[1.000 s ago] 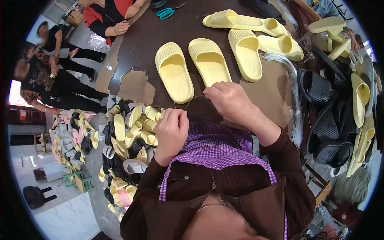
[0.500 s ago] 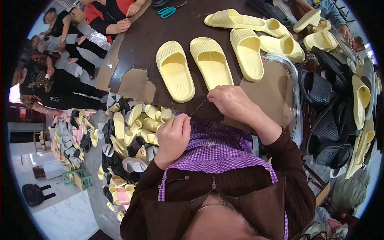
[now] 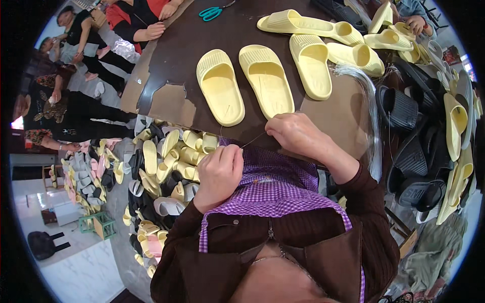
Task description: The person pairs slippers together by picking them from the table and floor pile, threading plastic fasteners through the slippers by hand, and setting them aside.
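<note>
A thin thread [image 3: 255, 139] runs between my hands just off the table's near edge. My left hand [image 3: 221, 170] is closed, pinching one end between thumb and forefinger. The right hand [image 3: 298, 132] pinches the other end, its fingers closed beside the heel of a yellow slide slipper [image 3: 266, 76]. To the left of that slipper lies another yellow slipper [image 3: 220, 91], toe strap away from me. A thin strand crosses its heel and hangs over toward my left hand. A third yellow slipper [image 3: 311, 68] lies at the right, partly on brown cardboard [image 3: 336, 118].
More yellow slippers [image 3: 310, 25] lie across the far right. A bundle of pale threads [image 3: 374, 121] hangs at the right, beside piled black slippers [image 3: 399, 111]. Teal scissors [image 3: 210, 13] lie far off. Slippers [image 3: 150, 157] heap on the floor at left. Other people stand around.
My hands have shifted slightly, still holding the thread stretched between them. At the far right, another person's hand has moved, and the yellow slippers near it lie differently.
</note>
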